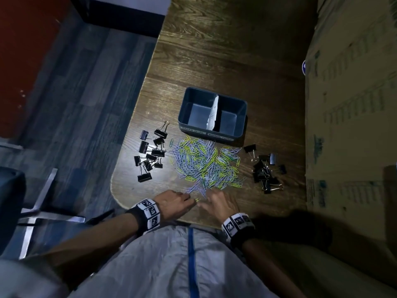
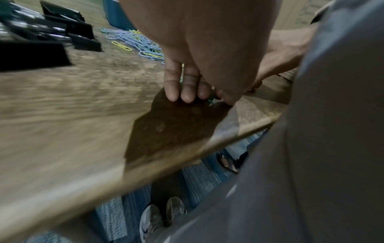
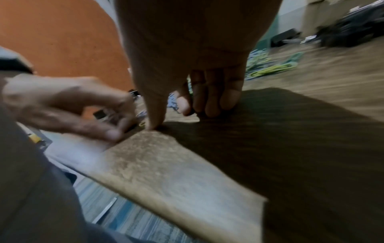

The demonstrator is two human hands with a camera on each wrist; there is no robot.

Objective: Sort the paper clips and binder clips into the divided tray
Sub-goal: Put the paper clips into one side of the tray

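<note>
A dark blue divided tray with a white divider stands behind a spread pile of blue, yellow and green paper clips. Black binder clips lie in one group left of the pile and another to its right. Both hands work at the pile's near edge. My left hand has its fingers curled against the thumb, pinching a green paper clip. My right hand stands on the table with fairly straight fingers, thumb tip down beside a lone yellow clip.
The wooden table's rounded front edge is just below both wrists. A large cardboard box walls off the table's right side. A metal chair base stands on the floor to the left.
</note>
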